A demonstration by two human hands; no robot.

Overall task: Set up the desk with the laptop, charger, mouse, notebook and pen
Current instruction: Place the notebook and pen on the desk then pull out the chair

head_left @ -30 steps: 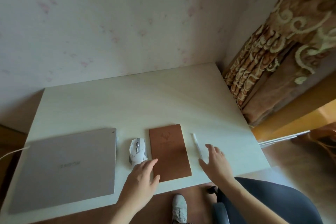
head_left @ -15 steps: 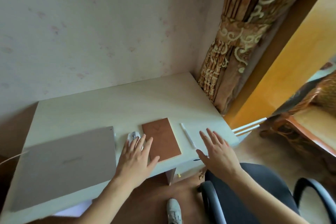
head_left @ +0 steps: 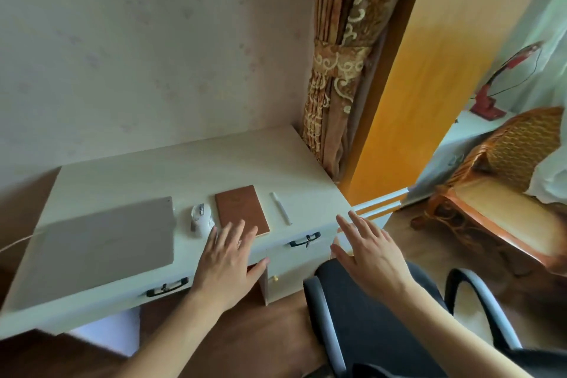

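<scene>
On pale woodgrain desk [head_left: 153, 176]: flat grey laptop [head_left: 104, 236], brown leathery notebook [head_left: 241, 210].

You had only one view, the wide-angle camera on your head, and it looked forward and down from above the near edge of the desk [head_left: 129, 175], standing back so that the whole desk top fitted in the lower left. It faced the wall [head_left: 138, 49] behind the desk and turned a little right, so the curtain [head_left: 337, 77] and wicker chair [head_left: 518, 147] entered too. Your left hand [head_left: 227, 264] and right hand [head_left: 371, 252] were nearest the lens.
</scene>
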